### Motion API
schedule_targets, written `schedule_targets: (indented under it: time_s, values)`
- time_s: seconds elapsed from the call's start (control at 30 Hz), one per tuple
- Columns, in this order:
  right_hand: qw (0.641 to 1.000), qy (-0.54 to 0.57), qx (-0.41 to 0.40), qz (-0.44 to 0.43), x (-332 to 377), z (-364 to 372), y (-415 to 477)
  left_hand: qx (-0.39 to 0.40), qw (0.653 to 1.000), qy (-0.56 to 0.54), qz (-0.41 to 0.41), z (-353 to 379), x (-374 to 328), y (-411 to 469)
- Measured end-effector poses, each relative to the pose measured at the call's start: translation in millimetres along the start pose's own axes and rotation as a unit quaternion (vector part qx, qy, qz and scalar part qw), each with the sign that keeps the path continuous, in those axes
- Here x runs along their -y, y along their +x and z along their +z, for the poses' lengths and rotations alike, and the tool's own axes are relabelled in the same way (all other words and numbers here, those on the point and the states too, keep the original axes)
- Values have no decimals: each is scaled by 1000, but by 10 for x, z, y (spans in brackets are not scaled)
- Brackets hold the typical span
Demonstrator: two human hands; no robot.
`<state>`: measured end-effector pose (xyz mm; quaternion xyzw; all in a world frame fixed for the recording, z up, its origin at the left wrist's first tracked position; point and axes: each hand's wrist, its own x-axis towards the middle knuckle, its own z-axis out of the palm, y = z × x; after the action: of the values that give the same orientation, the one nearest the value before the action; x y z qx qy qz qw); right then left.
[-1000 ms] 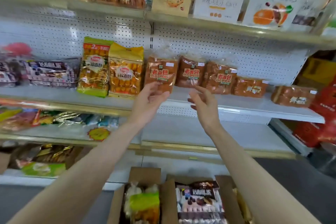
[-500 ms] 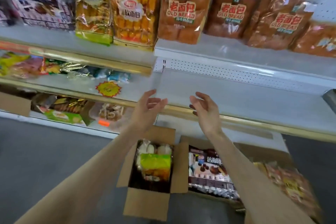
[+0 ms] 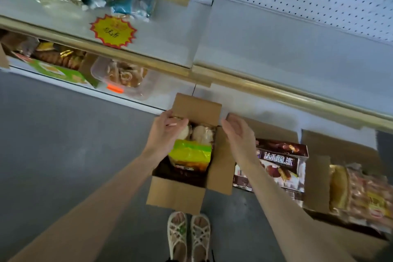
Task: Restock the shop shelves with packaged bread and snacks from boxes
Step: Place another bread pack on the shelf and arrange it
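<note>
An open cardboard box (image 3: 176,193) stands on the grey floor in front of my feet. Inside lies a clear bag of pale round buns with a yellow-green label (image 3: 192,152). My left hand (image 3: 164,132) reaches into the box's far left corner and its fingers curl over the top of the bun bag. My right hand (image 3: 239,134) hovers open above the box's right flap, holding nothing. To the right lies a dark brown snack carton (image 3: 280,165), and further right a box with orange bread bags (image 3: 361,193).
White shelves with gold edge strips (image 3: 265,89) run across the top; the right-hand shelf board (image 3: 297,49) is bare. The left shelves hold foil snack packs, a yellow star price tag (image 3: 112,31) and a clear tub of pastries (image 3: 125,75). My sandalled feet (image 3: 188,236) stand behind the box.
My view tipped down from the bread shelf to the floor. Both hands dropped from the shelf to the open box, and my left hand took hold of the bun bag.
</note>
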<state>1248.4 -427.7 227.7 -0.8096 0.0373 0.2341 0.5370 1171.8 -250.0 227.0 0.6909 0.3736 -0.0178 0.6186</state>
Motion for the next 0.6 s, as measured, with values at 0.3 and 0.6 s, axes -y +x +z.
schedule_targets:
  time_s: [0.3, 0.6]
  values:
    - [995, -7, 28, 94, -1296, 358, 495, -22, 994, 22, -109, 320, 1394, 487]
    - [988, -12, 69, 138, -2305, 713, 774, -14, 982, -20, -188, 473, 2554, 904]
